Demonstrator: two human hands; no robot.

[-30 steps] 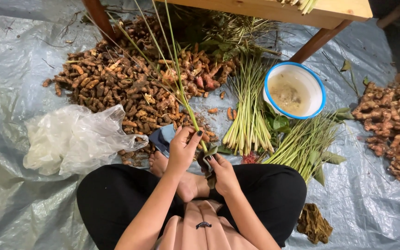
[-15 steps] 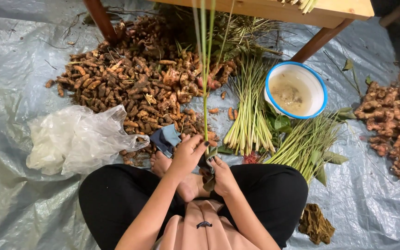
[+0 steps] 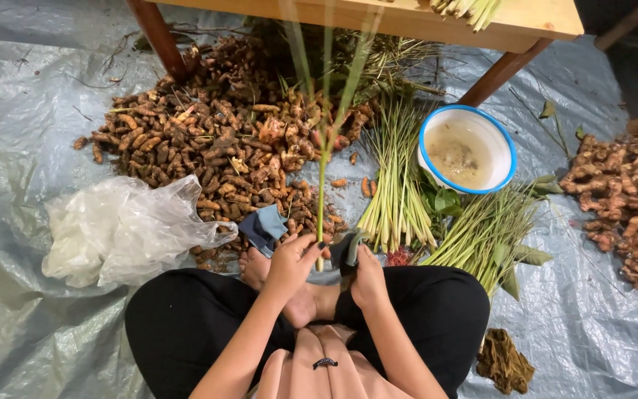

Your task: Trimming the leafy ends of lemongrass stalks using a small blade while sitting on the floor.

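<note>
Clear plastic bag (image 3: 116, 229): crumpled, lying on the grey tarpaulin (image 3: 16, 148) at far left.
Heap of brown roots (image 3: 208, 144): spread beyond the bag, reaching under the wooden table (image 3: 533, 18).
Blue cloth (image 3: 263, 227): just beside the person's bare foot, at the heap's near edge.
Left hand (image 3: 289, 266): fingers closed around the base of a lemongrass stalk (image 3: 321, 199), which stands upright in front of the knees, its blades rising past the table edge.
Right hand (image 3: 367, 275): fingers curled on a small dark tool, kind not clear, just beside the stalk base.
Lemongrass bundle (image 3: 396, 188): laid flat, right of the stalk.
White bowl (image 3: 467, 148) with blue rim: holds cloudy liquid.
Second lemongrass bundle (image 3: 485, 233): below the bowl.
Ginger pile (image 3: 625, 203): far right.
</note>
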